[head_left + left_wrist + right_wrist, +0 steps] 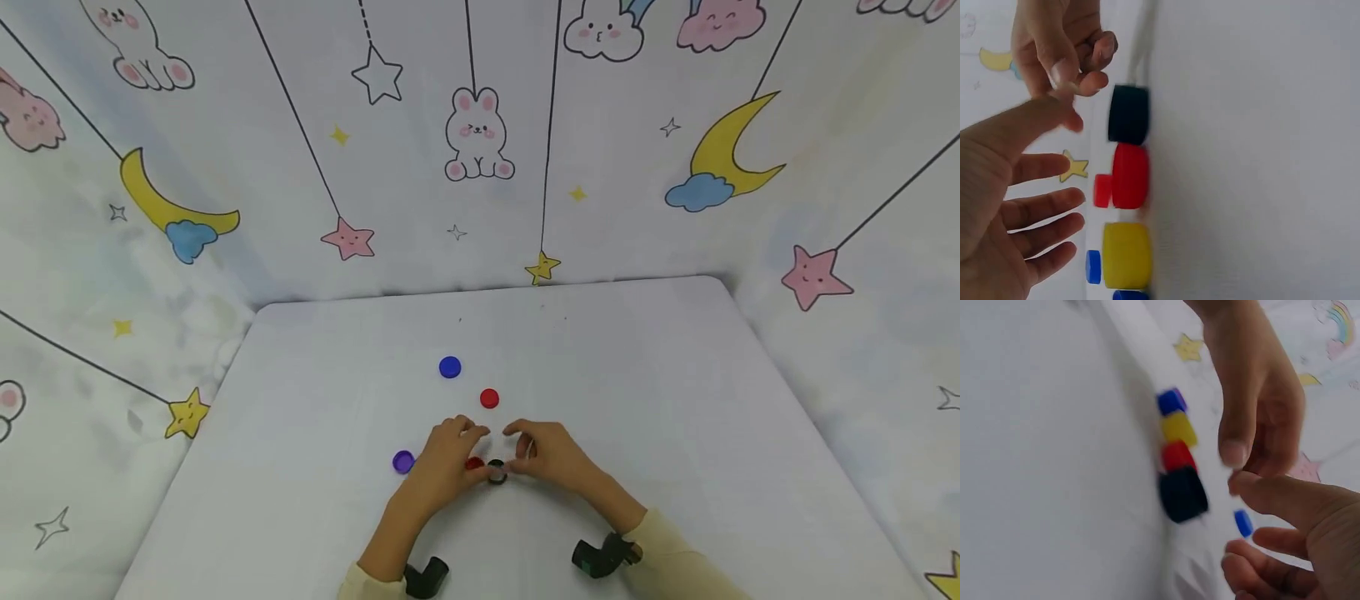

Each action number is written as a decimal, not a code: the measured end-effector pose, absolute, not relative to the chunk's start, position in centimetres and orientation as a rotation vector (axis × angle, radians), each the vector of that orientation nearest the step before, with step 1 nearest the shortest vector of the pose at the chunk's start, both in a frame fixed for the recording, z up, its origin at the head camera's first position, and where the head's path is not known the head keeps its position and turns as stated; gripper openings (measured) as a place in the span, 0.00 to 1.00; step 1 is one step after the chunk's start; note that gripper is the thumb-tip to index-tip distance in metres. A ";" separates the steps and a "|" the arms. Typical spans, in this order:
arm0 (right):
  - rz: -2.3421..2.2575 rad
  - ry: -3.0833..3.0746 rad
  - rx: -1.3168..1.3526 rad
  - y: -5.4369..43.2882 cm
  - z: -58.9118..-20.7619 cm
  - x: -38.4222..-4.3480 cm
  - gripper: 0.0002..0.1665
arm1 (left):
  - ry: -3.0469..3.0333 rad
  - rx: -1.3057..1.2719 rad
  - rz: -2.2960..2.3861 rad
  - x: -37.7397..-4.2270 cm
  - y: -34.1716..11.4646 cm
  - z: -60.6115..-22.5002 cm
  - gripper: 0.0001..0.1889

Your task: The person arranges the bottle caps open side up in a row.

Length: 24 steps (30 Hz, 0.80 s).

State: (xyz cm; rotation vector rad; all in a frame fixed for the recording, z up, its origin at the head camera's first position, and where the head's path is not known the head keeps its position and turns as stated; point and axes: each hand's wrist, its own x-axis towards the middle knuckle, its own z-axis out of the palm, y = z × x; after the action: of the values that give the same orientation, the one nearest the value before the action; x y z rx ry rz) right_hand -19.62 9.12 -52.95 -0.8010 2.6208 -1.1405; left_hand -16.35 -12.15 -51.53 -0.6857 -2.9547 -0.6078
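Observation:
My left hand point(447, 462) is over the table with thumb and forefinger apart; its other fingers point(1044, 206) spread loosely. Opposite it, my right hand point(555, 458) also has thumb and forefinger apart. The thumb tips come together above a dark round cap point(497, 477), and I cannot tell whether something small is between them. Beside that cap are a red cap point(1130, 176) and a yellow cap point(1127, 255), the yellow one hidden behind my left hand in the head view. A purple-blue cap point(403, 462) ends the row at the left.
Beyond the hands lie a flat red cap point(489, 398) and a flat blue cap point(450, 367) on the white table point(637, 358). Dark devices point(600, 557) are strapped at both wrists. A printed cloth wall point(420, 167) stands behind the table and at its sides.

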 end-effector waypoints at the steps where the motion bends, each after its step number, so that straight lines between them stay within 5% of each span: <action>1: -1.162 2.668 -0.772 9.2 -52.8 -20.2 0.25 | -2.960 -0.634 -0.607 -16.9 -12.2 -51.4 0.27; 10: -0.923 2.875 -0.670 8.2 -53.8 -25.1 0.35 | -3.101 -0.368 -0.483 -22.5 -9.9 -51.8 0.22; 24: -1.033 2.827 -0.802 6.8 -54.2 -27.5 0.16 | -3.011 -0.583 -0.895 -26.3 -10.9 -53.8 0.14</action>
State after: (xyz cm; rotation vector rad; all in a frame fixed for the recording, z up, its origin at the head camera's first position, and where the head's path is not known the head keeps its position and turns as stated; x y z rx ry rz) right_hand -27.48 6.82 -54.23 -0.8019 2.8274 -1.0329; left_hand -26.28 -10.85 -53.79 -0.5830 -3.0111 -0.8949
